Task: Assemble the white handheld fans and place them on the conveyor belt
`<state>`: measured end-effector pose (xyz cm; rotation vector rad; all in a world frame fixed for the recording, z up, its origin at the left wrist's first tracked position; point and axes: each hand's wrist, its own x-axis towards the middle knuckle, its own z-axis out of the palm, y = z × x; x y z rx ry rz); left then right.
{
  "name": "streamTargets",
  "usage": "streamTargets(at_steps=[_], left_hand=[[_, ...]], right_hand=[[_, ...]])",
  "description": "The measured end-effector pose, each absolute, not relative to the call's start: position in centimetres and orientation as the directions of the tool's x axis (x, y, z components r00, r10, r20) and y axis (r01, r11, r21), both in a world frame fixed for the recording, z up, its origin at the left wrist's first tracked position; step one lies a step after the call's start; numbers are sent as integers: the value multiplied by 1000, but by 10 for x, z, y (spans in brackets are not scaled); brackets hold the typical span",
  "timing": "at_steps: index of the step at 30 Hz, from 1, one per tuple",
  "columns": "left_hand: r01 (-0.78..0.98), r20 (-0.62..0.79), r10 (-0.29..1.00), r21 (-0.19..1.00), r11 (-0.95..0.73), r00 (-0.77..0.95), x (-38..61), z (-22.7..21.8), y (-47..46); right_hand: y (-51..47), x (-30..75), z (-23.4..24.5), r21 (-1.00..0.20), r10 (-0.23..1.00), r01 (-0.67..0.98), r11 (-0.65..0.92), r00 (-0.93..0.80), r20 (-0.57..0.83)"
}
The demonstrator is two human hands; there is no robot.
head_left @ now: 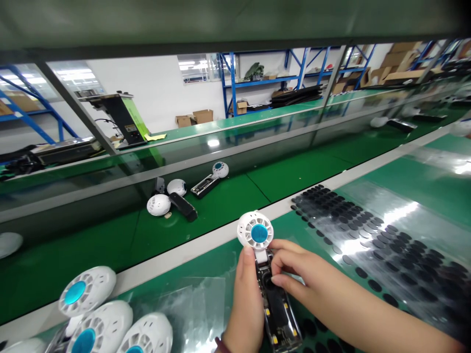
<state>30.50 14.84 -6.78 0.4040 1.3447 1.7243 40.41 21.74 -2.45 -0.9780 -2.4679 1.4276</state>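
My left hand (245,299) is closed around a handheld device with a white vented head (255,230) and a blue round centre. Its dark, open body (277,314) shows a circuit board with several small yellow parts. Over the upper part of this body, just below the neck, my right hand (294,267) bends its thumb and fingers together in a pinch. What lies between those fingertips is hidden; a dark round patch shows on the body beside them. Right of my hands, a clear sheet (353,220) carries rows of black round discs.
Similar devices with white heads (88,291) are grouped at the lower left. Beyond a pale rail (206,242), several more units (178,196) lie on the green conveyor belt (243,196). A slanted metal post (79,110) and an overhead panel (235,22) frame the station.
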Motion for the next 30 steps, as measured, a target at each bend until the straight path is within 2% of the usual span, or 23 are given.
streamTargets(at_steps=[7,12,30], left_hand=[[-438,-253,802,899,-11,-540,305,-67,149],[-433,-250,802,901,-13,-543,304,-67,149],[-404,-255,789,915,9,-559,305,-69,148]], right_hand=[[219,407,-26,-841,558,447,303,-799,-224],[215,403,-25,-828,585,475,299,-777,-234],[214,402,-29,-778,607,492,391,-773,-184]])
